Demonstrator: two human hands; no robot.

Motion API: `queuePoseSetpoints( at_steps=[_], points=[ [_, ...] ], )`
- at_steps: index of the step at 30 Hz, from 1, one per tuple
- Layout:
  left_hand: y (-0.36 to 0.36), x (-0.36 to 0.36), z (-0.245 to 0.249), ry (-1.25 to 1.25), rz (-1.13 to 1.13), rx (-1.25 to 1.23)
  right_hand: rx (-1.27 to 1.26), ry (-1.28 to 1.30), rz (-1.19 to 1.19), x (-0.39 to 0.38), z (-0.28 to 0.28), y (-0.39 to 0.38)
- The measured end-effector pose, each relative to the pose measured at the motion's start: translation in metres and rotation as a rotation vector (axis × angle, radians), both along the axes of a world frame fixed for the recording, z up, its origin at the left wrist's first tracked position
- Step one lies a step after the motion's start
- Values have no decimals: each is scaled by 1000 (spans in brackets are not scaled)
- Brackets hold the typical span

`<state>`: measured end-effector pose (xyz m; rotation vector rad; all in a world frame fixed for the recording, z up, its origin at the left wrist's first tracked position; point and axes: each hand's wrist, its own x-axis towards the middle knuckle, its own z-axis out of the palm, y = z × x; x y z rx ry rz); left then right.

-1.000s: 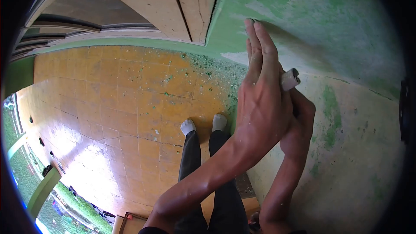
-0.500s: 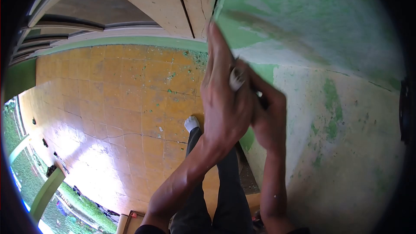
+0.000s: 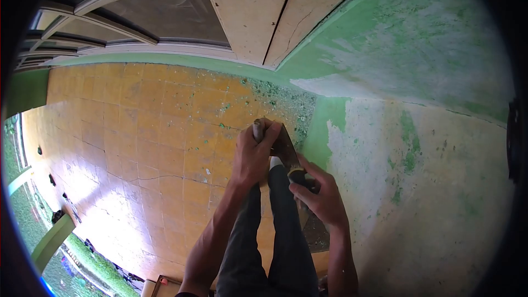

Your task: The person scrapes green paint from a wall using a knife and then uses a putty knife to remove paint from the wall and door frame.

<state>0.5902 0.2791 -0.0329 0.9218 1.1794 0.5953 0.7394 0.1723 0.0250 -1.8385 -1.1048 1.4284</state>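
Note:
My left hand (image 3: 253, 154) is closed around a light cylindrical handle (image 3: 257, 131), with the thumb and fingers at a flat dark blade (image 3: 284, 147). My right hand (image 3: 324, 195) is closed on a dark-handled tool (image 3: 300, 177) just right of my legs, its upper end close to the lower edge of the blade. Whether the two pieces touch or belong to one tool, I cannot tell. Both hands are in front of my body, above the floor.
Green and white paint flakes (image 3: 275, 94) lie on the orange tiled floor (image 3: 126, 126), thickest at the corner. On the right stands a wall (image 3: 379, 159) with patchy green paint. A window frame (image 3: 159, 44) is at the upper left. A dark mat (image 3: 316, 234) lies beside my legs.
Both hands have come down from the wall corner towards my legs and moved apart. The blade and handle now show between them. The view has shifted, showing more of the corner.

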Motion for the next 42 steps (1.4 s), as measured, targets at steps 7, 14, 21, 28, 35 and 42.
queuePoseSetpoints(
  at_steps=[7, 14, 21, 28, 35, 42],
  points=[
    [26, 49, -13, 317, -11, 102, -170, 215, -131, 43, 13, 27],
    [19, 118, 16, 151, 125, 727, 28, 45, -266, 72, 35, 66],
    [15, 146, 17, 59, 60, 794, 271, -210, -185, 95, 9, 73],
    [18, 144, 25, 242, 93, 813, 401, -234, -237, 76, 1, 77],
    [26, 143, 39, -15, 182, 552, 207, -318, -146, 77, 16, 83],
    [25, 143, 36, 117, 113, 650, 270, -370, -217, 72, 12, 82]
  ],
)
